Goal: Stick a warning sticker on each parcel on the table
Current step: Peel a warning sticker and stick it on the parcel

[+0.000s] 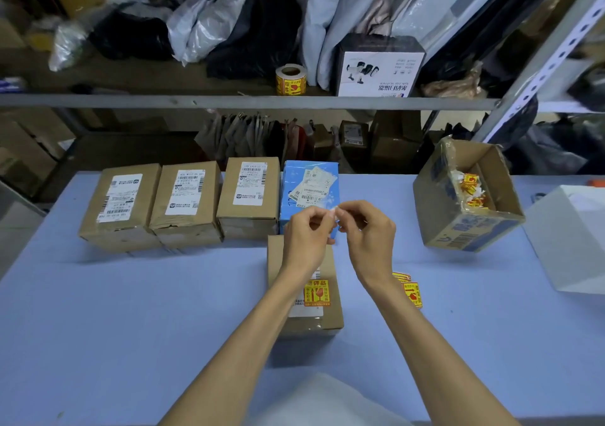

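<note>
A brown parcel (330, 314) lies in front of me with a yellow warning sticker (317, 293) on its top. Behind it stand three brown parcels (183, 203) and a blue parcel (309, 186) in a row, each with a shipping label. My left hand (306, 239) and my right hand (368, 232) meet above the near parcel and pinch a small white scrap of backing paper (334, 211) between their fingertips. Loose yellow stickers (411, 289) lie on the blue table (131, 311) by my right wrist.
An open cardboard box (468, 196) with crumpled sticker scraps stands at the right, a white box (569, 239) beyond it. A roll of yellow stickers (290, 80) sits on the shelf behind, beside a printed carton (378, 68) and plastic bags.
</note>
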{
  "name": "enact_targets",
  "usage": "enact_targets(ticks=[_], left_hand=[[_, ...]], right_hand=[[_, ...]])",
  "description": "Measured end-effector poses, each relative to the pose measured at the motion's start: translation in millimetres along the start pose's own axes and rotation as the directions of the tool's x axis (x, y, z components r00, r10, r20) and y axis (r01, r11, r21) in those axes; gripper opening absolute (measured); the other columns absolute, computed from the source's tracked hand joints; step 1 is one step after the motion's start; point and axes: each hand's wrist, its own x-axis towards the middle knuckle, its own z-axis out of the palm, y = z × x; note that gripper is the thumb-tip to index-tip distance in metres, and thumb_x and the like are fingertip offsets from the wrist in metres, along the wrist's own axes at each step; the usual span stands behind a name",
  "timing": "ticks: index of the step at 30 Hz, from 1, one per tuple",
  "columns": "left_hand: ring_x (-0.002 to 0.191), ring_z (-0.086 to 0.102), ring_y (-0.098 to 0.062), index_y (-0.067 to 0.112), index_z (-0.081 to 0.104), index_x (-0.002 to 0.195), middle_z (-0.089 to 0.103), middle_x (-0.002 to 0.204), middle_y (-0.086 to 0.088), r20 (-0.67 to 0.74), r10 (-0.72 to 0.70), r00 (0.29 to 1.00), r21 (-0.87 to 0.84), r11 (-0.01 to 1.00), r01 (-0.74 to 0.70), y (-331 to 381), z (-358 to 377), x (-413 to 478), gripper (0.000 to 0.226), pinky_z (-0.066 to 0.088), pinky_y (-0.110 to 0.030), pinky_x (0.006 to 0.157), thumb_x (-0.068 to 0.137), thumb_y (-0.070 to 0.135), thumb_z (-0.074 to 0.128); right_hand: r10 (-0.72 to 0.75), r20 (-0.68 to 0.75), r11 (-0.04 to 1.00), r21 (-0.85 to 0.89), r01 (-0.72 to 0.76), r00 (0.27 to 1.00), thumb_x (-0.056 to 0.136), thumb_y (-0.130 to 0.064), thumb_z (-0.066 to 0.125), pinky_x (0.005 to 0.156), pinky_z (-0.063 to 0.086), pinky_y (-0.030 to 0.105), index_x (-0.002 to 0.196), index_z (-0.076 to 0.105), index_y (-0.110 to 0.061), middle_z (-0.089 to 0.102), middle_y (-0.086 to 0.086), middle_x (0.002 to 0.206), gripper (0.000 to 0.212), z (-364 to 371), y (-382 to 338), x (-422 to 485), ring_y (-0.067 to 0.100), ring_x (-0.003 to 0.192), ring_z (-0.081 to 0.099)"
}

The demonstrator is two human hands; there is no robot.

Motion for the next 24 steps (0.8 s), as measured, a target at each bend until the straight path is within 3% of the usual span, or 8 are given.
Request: enact_targets(ticks=[4,9,12,15,19,22,24], left_hand=[[0.070,0.066,-0.013,0.007,0.069,0.082,0.070,0.077,-0.006,0.054,-0.046,0.997,0.069,0.997,0.043,6.9,15.0,11.2,0.020,0.056,-0.027,0.065,0.093,0.019,0.058],[0.081,0.067,-0.017,0.006,0.072,0.084,0.072,0.080,-0.008,0.264,-0.113,0.958,0.198,0.978,0.061,19.3,37.9,18.4,0.020,0.056,-0.033,0.078,0.092,0.019,0.060],[0.077,0.065,-0.017,0.005,0.073,0.082,0.070,0.076,-0.007,0.384,-0.098,0.918,0.282,0.959,-0.016,29.2,56.8,24.0,0.021,0.056,-0.038,0.081,0.091,0.018,0.061],[0.079,0.066,-0.016,0.010,0.074,0.086,0.072,0.079,-0.003,0.499,-0.056,0.865,0.380,0.911,-0.160,39.2,84.1,30.6,0.020,0.057,-0.039,0.081,0.089,0.025,0.062],[0.089,0.065,-0.019,0.024,0.070,0.097,0.071,0.096,0.004,0.565,0.119,0.817,0.597,0.625,-0.504,57.8,133.1,53.4,0.016,0.053,-0.037,0.082,0.086,0.031,0.060],[0.104,0.060,-0.029,0.021,0.064,0.112,0.065,0.112,-0.003,0.618,0.151,0.771,0.664,0.424,-0.616,76.0,168.9,75.9,0.027,0.049,-0.038,0.084,0.086,0.029,0.059],[0.104,0.060,-0.033,0.017,0.062,0.111,0.064,0.113,-0.007,0.649,0.155,0.745,0.680,0.320,-0.660,85.5,189.2,89.6,0.027,0.047,-0.039,0.079,0.086,0.027,0.059]], right_hand=[[-0.107,0.080,0.988,-0.104,0.115,0.991,0.085,-0.002,0.066,0.065,0.052,0.018,0.095,0.075,-0.007,0.067,0.007,0.081,0.014,-26.1,6.9,3.3,0.017,0.071,0.065],[-0.179,0.132,0.930,-0.301,0.211,0.975,0.086,-0.008,0.065,0.057,0.052,0.036,0.091,0.073,-0.008,0.060,0.006,0.076,0.009,-60.1,28.8,6.5,0.021,0.064,0.060],[-0.178,0.137,0.903,-0.370,0.217,0.974,0.088,-0.010,0.061,0.058,0.051,0.038,0.091,0.070,-0.008,0.062,0.007,0.080,0.010,-80.6,39.8,6.0,0.021,0.065,0.061],[-0.130,0.043,0.912,-0.387,0.136,0.991,0.087,-0.010,0.062,0.058,0.050,0.040,0.087,0.070,-0.004,0.063,0.008,0.078,0.009,-110.2,49.4,17.3,0.021,0.066,0.059],[-0.034,-0.076,0.883,-0.469,-0.006,0.997,0.080,-0.004,0.069,0.063,0.051,0.038,0.077,0.073,-0.002,0.070,0.011,0.072,0.005,-158.2,55.5,57.0,0.026,0.068,0.063],[0.036,-0.090,0.836,-0.543,-0.079,0.995,0.074,-0.003,0.067,0.064,0.050,0.038,0.072,0.072,-0.002,0.071,0.013,0.069,0.005,-190.1,66.1,94.8,0.030,0.068,0.064],[0.052,-0.059,0.805,-0.588,-0.077,0.997,0.072,0.000,0.065,0.067,0.052,0.038,0.074,0.074,-0.003,0.072,0.012,0.071,0.010,-203.8,76.1,117.9,0.029,0.071,0.064]])
